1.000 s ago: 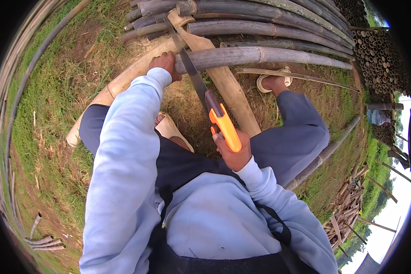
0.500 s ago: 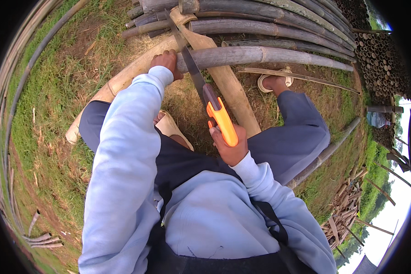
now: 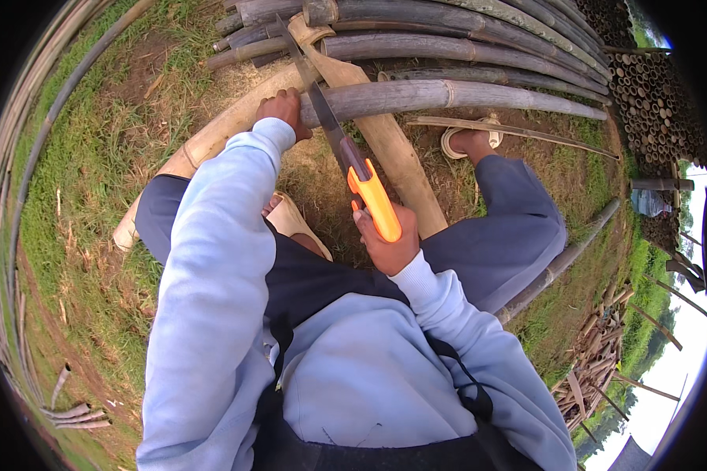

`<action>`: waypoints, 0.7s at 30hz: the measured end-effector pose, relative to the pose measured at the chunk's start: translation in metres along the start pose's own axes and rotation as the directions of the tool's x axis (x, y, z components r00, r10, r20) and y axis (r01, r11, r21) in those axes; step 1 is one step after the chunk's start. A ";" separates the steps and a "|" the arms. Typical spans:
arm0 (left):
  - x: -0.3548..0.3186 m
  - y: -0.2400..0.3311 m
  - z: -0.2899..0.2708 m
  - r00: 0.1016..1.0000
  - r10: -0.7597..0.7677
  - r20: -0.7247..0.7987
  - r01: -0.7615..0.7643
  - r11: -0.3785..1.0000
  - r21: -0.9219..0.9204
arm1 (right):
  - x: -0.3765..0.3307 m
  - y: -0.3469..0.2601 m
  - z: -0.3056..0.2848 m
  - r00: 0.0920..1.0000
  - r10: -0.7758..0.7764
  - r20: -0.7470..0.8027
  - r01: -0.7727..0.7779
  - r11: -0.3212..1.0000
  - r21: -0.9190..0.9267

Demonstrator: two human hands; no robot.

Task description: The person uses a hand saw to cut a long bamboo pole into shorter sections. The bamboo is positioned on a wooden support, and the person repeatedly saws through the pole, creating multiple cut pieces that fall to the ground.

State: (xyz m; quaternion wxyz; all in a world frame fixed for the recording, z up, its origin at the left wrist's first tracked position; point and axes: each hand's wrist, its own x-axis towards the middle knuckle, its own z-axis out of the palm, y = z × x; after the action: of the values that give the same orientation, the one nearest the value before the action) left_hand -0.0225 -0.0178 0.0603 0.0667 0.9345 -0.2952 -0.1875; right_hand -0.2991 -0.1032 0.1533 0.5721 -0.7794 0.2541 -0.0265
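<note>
My right hand is closed round the orange handle of a hand saw. The long dark blade points away from me and crosses a grey bamboo pole close to its left end. Just left of the blade, my left hand has its fingers wrapped over that end of the pole. Beneath the pole, two pale bamboo lengths slope toward me, one on the left and a wider one on the right. How deep the blade sits in the pole cannot be made out.
Several dark bamboo poles lie side by side at the far side. My sandaled feet rest left and right of the work. Stacked cut bamboo stands at far right, and a heap of split pieces lies nearer.
My right hand and the saw handle have shifted slightly left and away from me, the blade sliding across the pole. My left hand keeps its grip at nearly the same spot.
</note>
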 end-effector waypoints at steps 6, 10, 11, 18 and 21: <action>-0.001 0.002 -0.002 0.996 -0.002 0.088 -0.004 0.998 0.067 | -0.034 0.011 -0.011 0.999 0.037 -0.027 -0.035 0.996 0.080; 0.000 -0.002 0.013 1.000 0.018 -0.002 -0.018 0.997 0.077 | -0.093 0.002 -0.040 0.998 0.055 0.018 -0.055 0.998 0.020; -0.001 -0.002 0.015 0.999 -0.005 -0.042 0.008 0.999 0.053 | -0.083 0.002 -0.036 0.997 0.069 0.026 -0.070 0.997 0.024; 0.001 0.000 -0.006 0.994 -0.012 0.109 0.013 1.000 -0.007 | 0.046 0.013 0.020 0.996 -0.086 -0.033 0.087 0.996 0.020; 0.001 -0.001 -0.001 0.996 -0.006 0.084 0.005 1.000 0.017 | -0.036 -0.005 -0.012 0.969 0.239 0.056 -0.245 0.953 0.176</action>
State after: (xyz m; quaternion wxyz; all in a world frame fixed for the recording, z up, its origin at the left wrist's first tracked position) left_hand -0.0213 -0.0177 0.0609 0.0461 0.9272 -0.2965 -0.2242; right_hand -0.3329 -0.0976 0.1707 0.6439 -0.6873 0.3344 0.0340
